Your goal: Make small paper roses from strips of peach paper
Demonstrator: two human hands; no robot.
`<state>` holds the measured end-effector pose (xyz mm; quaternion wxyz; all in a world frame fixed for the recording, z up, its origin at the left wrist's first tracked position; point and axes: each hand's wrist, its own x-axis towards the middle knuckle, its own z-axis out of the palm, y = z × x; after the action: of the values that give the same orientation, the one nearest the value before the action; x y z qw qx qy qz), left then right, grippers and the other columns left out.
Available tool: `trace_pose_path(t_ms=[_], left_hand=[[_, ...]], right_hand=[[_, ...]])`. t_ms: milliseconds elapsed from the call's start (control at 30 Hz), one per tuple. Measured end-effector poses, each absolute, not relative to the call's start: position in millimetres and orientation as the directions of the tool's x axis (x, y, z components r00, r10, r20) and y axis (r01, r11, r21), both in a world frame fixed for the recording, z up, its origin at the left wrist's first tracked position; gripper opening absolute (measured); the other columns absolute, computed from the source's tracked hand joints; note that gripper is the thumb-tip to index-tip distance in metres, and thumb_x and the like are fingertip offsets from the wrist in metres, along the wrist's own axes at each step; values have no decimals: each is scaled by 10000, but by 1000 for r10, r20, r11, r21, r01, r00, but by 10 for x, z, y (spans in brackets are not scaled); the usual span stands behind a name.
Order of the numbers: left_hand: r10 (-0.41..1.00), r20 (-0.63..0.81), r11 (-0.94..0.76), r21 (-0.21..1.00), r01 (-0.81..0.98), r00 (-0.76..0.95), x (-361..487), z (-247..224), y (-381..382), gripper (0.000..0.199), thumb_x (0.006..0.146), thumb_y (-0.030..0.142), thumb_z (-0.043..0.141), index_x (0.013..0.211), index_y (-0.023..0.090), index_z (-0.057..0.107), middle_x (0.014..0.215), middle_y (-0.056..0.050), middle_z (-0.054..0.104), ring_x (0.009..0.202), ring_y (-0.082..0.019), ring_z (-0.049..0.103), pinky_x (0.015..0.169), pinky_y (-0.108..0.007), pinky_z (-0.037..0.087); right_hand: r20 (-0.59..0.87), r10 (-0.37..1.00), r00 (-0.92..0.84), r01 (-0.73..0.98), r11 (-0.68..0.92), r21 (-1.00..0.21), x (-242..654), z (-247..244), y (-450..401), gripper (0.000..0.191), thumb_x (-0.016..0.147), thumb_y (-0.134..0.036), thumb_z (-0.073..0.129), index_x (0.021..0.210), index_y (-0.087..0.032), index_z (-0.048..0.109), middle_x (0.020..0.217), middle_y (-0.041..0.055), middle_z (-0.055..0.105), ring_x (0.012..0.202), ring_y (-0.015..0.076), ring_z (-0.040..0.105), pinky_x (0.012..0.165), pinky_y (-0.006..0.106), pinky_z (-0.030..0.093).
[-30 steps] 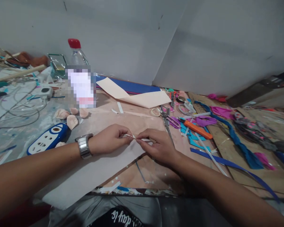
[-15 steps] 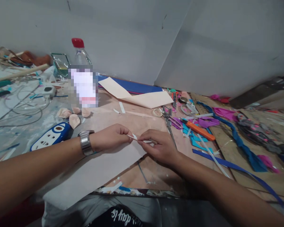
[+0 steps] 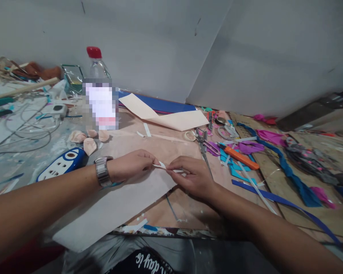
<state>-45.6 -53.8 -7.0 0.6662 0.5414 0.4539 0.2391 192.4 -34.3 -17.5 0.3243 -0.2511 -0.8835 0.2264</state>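
A small pale strip is pinched at one end by my left hand, which wears a metal watch at the wrist. My right hand grips the strip's other end between thumb and fingers. Under both hands a large white sheet slants down over the table's front edge. Several peach petal-like pieces lie left of my left hand. Scissors and an orange cutter lie beyond my right hand.
A bottle with a red cap stands at the back left, its label blurred. A blue-and-white power socket sits near my left wrist. A folded cream strip lies behind, with ribbons and scraps on the right.
My left hand has shifted very slightly left, and a little more of the pale strip shows between the hands. My right hand has hardly moved.
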Motion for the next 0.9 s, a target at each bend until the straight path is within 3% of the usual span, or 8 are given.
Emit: trace_pose_path(t_ms=[167, 233, 333, 400, 533, 767, 900], left_hand=[[830, -203, 155, 979, 135, 519, -447, -65, -539, 274, 878, 337, 557, 800, 169, 759, 853, -49, 712, 825, -178, 555, 776, -290, 421], [811, -258, 214, 966, 145, 524, -430, -60, -551, 323, 907, 429, 598, 791, 162, 738, 782, -32, 678, 741, -152, 523, 721, -280, 410], [793, -342, 260, 938, 228, 504, -422, -48, -564, 406, 884, 537, 659, 761, 151, 692, 615, 29, 524, 581, -103, 379, 569, -248, 292], [791, -357, 249, 930, 272, 496, -432, -49, -560, 421, 854, 561, 699, 804, 142, 699, 620, 35, 513, 570, -93, 368, 547, -239, 261], [755, -360, 269, 932, 241, 548, -459, -86, -536, 350, 815, 464, 761, 900, 127, 717, 750, -1, 633, 647, -101, 475, 608, -232, 333], [747, -411, 374, 910, 182, 522, -462, -86, -535, 261, 808, 385, 746, 875, 135, 713, 726, 5, 645, 612, -93, 481, 577, -222, 315], [735, -405, 423, 901, 99, 543, -448, -76, -536, 205, 817, 348, 724, 872, 151, 745, 801, -29, 713, 672, -111, 560, 636, -231, 402]], right_hand=[[469, 580, -667, 279, 777, -564, 1926, -182, -344, 91, 914, -156, 677, 946, -188, 756, 840, 44, 781, 752, 155, 736, 695, 266, 547], [475, 573, -668, 271, 782, -562, 1919, -182, -343, 97, 912, -146, 674, 948, -188, 755, 846, 44, 782, 761, 154, 738, 702, 265, 548], [478, 570, -668, 273, 786, -555, 1911, -174, -345, 94, 913, -146, 677, 947, -185, 756, 837, 45, 780, 752, 151, 736, 697, 260, 544], [477, 576, -664, 281, 783, -554, 1910, -169, -346, 88, 915, -148, 681, 943, -183, 757, 828, 45, 780, 740, 148, 735, 689, 256, 542], [490, 565, -663, 271, 792, -547, 1913, -176, -344, 84, 906, -150, 684, 940, -193, 748, 831, 42, 781, 739, 152, 738, 678, 258, 546], [495, 558, -666, 243, 790, -563, 1919, -192, -340, 123, 899, -122, 677, 969, -197, 745, 857, 50, 771, 768, 159, 730, 695, 272, 554], [505, 557, -659, 238, 792, -562, 1929, -194, -340, 135, 898, -115, 674, 972, -204, 744, 862, 46, 772, 773, 159, 730, 698, 275, 557]])
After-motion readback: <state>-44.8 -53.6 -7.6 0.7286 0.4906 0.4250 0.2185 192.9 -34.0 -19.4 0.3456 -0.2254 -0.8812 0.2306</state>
